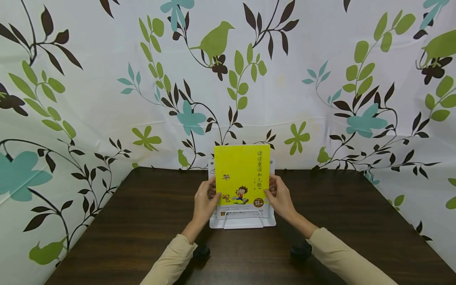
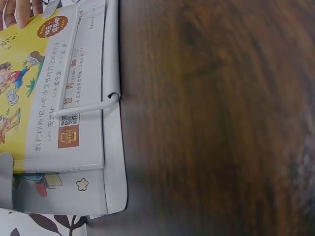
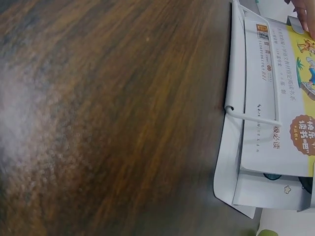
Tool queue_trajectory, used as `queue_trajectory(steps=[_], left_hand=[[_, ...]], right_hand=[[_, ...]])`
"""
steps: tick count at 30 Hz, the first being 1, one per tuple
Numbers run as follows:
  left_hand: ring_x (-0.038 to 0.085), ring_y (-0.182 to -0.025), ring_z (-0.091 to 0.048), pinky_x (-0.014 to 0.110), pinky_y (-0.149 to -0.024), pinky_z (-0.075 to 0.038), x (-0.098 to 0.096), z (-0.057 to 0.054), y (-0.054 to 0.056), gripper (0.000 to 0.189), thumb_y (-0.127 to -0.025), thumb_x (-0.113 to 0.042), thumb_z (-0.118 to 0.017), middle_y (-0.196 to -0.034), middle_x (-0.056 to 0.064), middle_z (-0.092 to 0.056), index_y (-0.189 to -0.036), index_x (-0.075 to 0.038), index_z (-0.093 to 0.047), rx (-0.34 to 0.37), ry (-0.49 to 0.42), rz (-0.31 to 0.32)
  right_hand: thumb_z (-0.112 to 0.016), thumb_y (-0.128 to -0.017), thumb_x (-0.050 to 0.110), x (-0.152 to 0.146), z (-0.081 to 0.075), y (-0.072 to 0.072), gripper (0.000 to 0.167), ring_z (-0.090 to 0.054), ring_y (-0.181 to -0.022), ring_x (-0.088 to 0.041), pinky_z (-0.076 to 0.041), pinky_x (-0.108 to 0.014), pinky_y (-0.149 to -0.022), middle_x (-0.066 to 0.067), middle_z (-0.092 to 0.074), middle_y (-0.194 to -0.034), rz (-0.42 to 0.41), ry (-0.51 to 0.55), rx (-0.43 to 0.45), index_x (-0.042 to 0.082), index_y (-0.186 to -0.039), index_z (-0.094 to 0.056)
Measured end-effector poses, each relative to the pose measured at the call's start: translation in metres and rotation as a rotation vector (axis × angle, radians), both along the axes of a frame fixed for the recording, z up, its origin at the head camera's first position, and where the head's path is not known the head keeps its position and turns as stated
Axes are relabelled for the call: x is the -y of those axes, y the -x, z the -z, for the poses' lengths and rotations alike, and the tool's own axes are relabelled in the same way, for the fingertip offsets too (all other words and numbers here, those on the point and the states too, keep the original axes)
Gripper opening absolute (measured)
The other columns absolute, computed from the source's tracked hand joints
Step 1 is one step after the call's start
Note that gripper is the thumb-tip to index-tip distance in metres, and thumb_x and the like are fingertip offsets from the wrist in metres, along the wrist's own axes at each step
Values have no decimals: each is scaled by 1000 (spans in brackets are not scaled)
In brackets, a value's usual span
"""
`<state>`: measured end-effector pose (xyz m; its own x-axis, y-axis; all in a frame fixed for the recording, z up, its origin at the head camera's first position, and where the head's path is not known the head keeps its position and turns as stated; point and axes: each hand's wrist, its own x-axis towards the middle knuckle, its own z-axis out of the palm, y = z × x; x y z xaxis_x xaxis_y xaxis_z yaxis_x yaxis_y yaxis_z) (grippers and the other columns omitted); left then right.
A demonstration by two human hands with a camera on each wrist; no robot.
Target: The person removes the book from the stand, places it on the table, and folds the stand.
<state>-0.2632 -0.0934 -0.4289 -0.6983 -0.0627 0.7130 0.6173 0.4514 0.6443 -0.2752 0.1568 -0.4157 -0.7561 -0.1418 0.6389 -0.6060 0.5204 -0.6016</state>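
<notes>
Yellow book (image 1: 238, 168): held roughly upright against the white stand (image 1: 270, 222), lower part behind the wire bar (image 1: 243, 211); located towards the far middle of the worktop (image 1: 142, 225).
Left hand (image 1: 205, 199): clamped on the book's left edge, thumb in front, fingers partly hidden behind.
Right hand (image 1: 281, 196): clamped likewise on the right edge; hands apart, book between.
Handling: seating behind the bar is judged the step in hand; even pressure from both sides is called for, and the lower edge is best settled on the ledge (image 2: 116, 162) before the grip is eased, lest the wire be strained.
Head view only: upper cover, both hands together.
Wrist views only: grey side tabs (image 2: 6, 179) overlapping the book's edges; bent wire foot (image 3: 229, 109) at the ledge.
</notes>
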Motion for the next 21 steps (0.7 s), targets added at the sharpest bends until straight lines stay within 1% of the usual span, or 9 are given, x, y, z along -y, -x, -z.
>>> queue_trajectory(steps=[6,13,17,21], left_hand=[[18,-79,-55,23,-59,-51,-1,0,-1,55,-70,11,-70,-97,12,-54,-122,3,-53,26,2,-16],[18,-79,-55,22,-58,-50,-1,0,-1,55,-70,12,-70,-97,12,-55,-122,2,-53,14,-6,-24],[20,-78,-56,24,-58,-51,-1,-3,-1,55,-69,13,-70,-96,13,-55,-120,3,-54,-2,2,-32],[21,-78,-57,27,-58,-52,-1,-8,1,53,-69,13,-70,-97,14,-55,-119,4,-54,-3,10,-40]], right_hand=[[-64,-76,-10,1,-2,0,47,-54,-79,-19,-50,-25,-59,-12,-54,-93,-2,-1,13,-3,-118,-45],[-64,-76,-11,1,-5,-1,46,-54,-78,-19,-50,-23,-59,-11,-53,-92,-3,-5,17,-3,-117,-45],[-64,-77,-10,2,-7,0,45,-53,-78,-19,-50,-23,-58,-11,-53,-92,-6,-4,29,-2,-117,-45],[-63,-77,-10,2,-11,2,45,-53,-79,-19,-50,-22,-58,-11,-53,-93,-8,-5,30,-2,-117,-45]])
